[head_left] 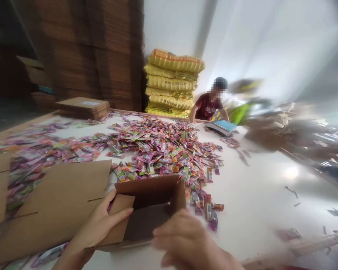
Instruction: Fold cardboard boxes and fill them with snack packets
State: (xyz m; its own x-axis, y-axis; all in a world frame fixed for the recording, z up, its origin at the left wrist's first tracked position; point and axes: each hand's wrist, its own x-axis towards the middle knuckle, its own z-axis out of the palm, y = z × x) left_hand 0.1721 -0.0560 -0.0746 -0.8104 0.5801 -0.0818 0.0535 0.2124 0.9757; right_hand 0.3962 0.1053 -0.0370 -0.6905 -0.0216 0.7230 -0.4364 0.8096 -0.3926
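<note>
A small brown cardboard box (154, 197) lies on its side on the white table (259, 195), its opening facing me. My left hand (100, 225) grips the box's left flap, thumb on top. At the box's near edge my right hand (186, 242) is blurred, fingers curled against the rim. A big heap of colourful wrapped packets (160, 148) spreads just behind the box.
A flattened cardboard sheet (56, 202) lies left of the box. A stack of flat cartons (83, 107) sits at the far left edge. A person in a red shirt (207, 107) works at the far side by a scale (222, 127). Yellow sacks (171, 82) stand piled behind.
</note>
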